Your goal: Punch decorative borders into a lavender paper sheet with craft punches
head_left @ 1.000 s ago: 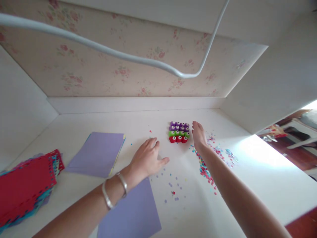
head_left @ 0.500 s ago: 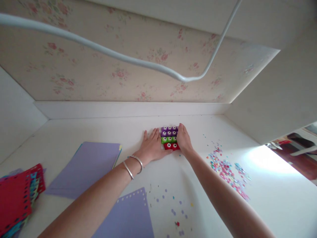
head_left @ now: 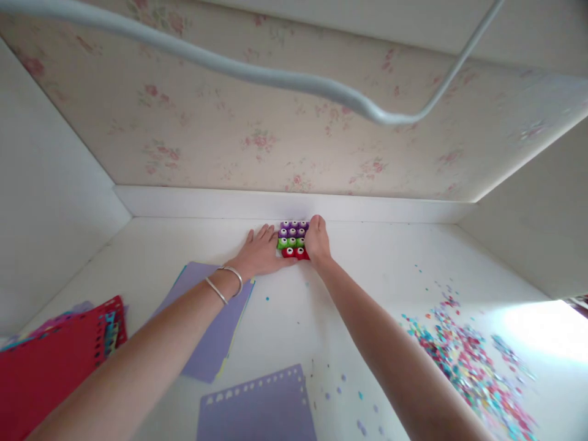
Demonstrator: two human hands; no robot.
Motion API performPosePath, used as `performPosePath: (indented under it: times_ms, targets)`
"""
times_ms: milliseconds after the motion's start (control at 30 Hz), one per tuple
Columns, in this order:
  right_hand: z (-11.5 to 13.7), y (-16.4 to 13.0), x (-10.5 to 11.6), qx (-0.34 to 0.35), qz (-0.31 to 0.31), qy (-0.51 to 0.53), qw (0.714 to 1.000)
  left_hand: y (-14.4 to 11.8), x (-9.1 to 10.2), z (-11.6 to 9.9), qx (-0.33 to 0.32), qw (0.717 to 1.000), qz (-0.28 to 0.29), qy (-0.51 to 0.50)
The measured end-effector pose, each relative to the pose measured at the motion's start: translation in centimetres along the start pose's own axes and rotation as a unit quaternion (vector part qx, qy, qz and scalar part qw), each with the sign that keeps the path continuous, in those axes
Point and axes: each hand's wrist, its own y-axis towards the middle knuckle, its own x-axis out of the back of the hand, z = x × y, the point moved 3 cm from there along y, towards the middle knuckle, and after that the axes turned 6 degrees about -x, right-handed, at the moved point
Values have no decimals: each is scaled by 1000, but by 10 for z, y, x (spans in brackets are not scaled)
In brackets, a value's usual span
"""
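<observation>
Lying nearest on the white table (head_left: pixel 294 318) is a purple sheet (head_left: pixel 257 407) with a row of punched holes along its far edge, and to its right a broad scatter of paper confetti (head_left: pixel 463 361) spreads toward the bright patch of light. At the near left sits a red punched stack (head_left: pixel 50 361) over other colours, and beyond it a plain purple paper pile (head_left: pixel 215 318) lies partly under the left forearm, which wears two bangles (head_left: pixel 225 283). Farther on, the left hand (head_left: pixel 261 252) lies flat with fingers spread, its thumb side pressed against a block of small craft punches (head_left: pixel 293 237); the right hand (head_left: pixel 316 240) cups the block's other side, fingers curved round the far corner. Neither grip closes fully; both squeeze the block from the sides. The block sits close to the low ledge (head_left: pixel 285 204) at the table's back edge, purple rows farthest, then green, then red. It is probably loose hard plastic pieces, light and rigid, so it could break apart or slide unless both sides are held low and evenly.
</observation>
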Motion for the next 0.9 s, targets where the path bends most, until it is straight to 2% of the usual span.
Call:
performPosePath:
  times_ms: [167, 300, 433, 500, 600, 633, 700, 800, 833, 867, 900]
  targets:
    - [12, 4, -16, -45, -14, 20, 999, 1, 1, 20, 13, 1000, -9, 0]
    - [22, -5, -3, -52, 1, 34, 998, -5, 5, 20, 9, 1000, -29, 1]
    - [36, -41, 34, -31, 35, 47, 998, -36, 20, 12, -2, 998, -70, 2]
    - [47, -71, 59, -23, 80, 62, 995, -63, 29, 4, -9, 995, -97, 3]
    - [67, -126, 105, -26, 179, 85, 980, -117, 41, -17, -28, 990, -139, 7]
    - [75, -148, 121, -24, 228, 93, 969, -138, 45, -26, -37, 988, -152, 7]
    - [86, -197, 152, -22, 392, 101, 914, -182, 53, -49, -76, 977, -196, -13]
    - [82, -280, 195, 4, 610, 10, 793, -255, 54, -84, -106, 961, -249, -64]
    - [75, -304, 206, 29, 635, -13, 772, -279, 49, -93, -101, 958, -254, -88]
    - [65, -326, 214, 48, 648, -33, 759, -302, 40, -101, -94, 960, -236, -119]
    - [54, -345, 218, 49, 649, -47, 757, -323, 26, -107, -96, 964, -190, -162]
